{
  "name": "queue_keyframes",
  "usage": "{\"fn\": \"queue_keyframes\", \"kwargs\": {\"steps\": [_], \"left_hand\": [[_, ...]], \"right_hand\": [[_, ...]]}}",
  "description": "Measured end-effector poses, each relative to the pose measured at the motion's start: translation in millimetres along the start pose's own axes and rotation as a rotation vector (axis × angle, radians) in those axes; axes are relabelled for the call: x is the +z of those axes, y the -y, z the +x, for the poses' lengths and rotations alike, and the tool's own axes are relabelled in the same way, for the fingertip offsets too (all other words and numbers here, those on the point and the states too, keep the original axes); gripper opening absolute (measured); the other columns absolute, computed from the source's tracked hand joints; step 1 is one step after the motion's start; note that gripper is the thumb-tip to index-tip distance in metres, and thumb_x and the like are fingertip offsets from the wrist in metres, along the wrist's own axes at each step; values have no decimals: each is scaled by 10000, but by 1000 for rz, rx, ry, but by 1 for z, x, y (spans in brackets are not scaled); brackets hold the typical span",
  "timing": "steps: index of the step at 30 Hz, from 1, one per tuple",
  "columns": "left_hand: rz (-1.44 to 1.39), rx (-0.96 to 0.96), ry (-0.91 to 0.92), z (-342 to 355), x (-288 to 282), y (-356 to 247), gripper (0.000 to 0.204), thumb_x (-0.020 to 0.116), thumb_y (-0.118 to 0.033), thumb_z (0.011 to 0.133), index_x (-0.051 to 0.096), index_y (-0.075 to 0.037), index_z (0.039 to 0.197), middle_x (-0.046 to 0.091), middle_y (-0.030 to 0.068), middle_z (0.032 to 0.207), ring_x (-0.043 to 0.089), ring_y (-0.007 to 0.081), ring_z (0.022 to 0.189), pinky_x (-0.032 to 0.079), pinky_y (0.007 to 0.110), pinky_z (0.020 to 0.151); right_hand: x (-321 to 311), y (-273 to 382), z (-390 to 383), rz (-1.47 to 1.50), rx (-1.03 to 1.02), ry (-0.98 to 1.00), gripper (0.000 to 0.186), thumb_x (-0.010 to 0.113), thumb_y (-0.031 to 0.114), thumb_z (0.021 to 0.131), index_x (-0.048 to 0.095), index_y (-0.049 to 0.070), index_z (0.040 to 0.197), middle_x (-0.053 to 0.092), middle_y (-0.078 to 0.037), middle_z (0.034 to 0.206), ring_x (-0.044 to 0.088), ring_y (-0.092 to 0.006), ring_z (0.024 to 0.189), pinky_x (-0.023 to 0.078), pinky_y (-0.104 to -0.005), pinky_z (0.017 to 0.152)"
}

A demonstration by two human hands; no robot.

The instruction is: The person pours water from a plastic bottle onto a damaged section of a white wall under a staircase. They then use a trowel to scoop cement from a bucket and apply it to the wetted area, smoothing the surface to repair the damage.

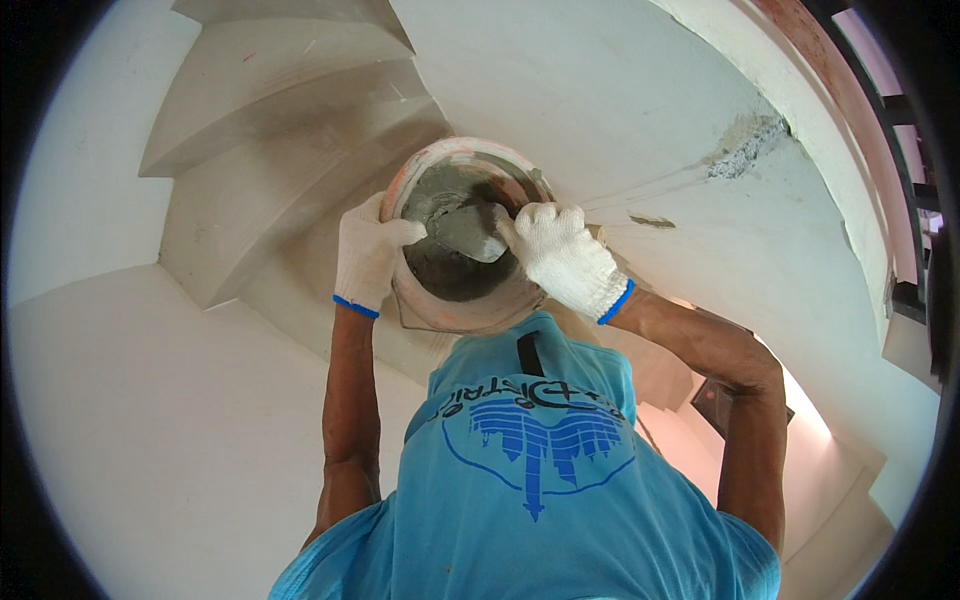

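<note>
A round bucket (466,318), its wall smeared with dried cement, sits in front of my body with wet grey mortar (455,277) inside. My left hand (370,250), in a white knit glove with a blue cuff, grips the bucket's left rim, the thumb lying over the edge. At the right side of the opening my right hand (562,256), gloved the same way, is closed round a trowel; its handle is hidden in the fist. The trowel's grey blade (468,233) points left into the bucket, over the mortar.
Curving grey stair steps (270,190) rise at the upper left. A pale curved wall (640,120) runs along the right, with a rough grey cement patch (748,147) on it. Dark railing bars (905,150) stand at the far right. Another pale wall (150,400) is at the left.
</note>
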State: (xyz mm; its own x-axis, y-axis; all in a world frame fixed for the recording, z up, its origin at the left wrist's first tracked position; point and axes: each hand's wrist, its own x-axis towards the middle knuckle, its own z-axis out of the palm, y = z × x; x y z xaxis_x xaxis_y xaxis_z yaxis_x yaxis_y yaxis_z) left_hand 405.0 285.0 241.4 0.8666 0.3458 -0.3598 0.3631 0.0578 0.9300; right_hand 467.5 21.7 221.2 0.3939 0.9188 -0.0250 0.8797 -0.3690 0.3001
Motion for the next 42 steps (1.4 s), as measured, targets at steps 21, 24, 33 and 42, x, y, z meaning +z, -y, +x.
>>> {"fn": "queue_keyframes", "kwargs": {"steps": [21, 24, 33, 42], "left_hand": [[36, 47, 1, 6, -2, 4, 398, 728, -55, 724, 718, 85, 1097, 712, 65, 950, 638, 136, 848, 528, 288, 810], [21, 49, 1, 5, -2, 4, 404, 727, -56, 725, 717, 84, 1103, 713, 64, 952, 638, 136, 847, 529, 290, 811], [149, 68, -18, 11, -7, 16, 400, 723, -49, 729, 718, 85, 1106, 715, 64, 935, 639, 138, 833, 533, 294, 797], [56, 37, -61, 4, -1, 9, 398, 729, -32, 727, 718, 84, 1108, 720, 73, 927, 641, 148, 826, 533, 300, 789]], "right_hand": [[-10, -2, 3, 238, 75, 0, 234, 688, 149, 805, 662, 34, 1007, 647, -117, 871, 675, -283, 854, 508, -410, 663], [-5, -2, -3, 198, 43, 38, 214, 688, 155, 803, 673, 46, 986, 651, -108, 878, 673, -282, 857, 505, -406, 669], [-18, -27, -6, 454, 173, 181, 198, 692, 224, 876, 722, 90, 1019, 695, -119, 891, 710, -308, 906, 553, -456, 748], [3, -76, -32, 1300, 426, 400, 403, 743, 156, 818, 766, 83, 1214, 748, -117, 827, 671, -213, 710, 543, -356, 660]]}}
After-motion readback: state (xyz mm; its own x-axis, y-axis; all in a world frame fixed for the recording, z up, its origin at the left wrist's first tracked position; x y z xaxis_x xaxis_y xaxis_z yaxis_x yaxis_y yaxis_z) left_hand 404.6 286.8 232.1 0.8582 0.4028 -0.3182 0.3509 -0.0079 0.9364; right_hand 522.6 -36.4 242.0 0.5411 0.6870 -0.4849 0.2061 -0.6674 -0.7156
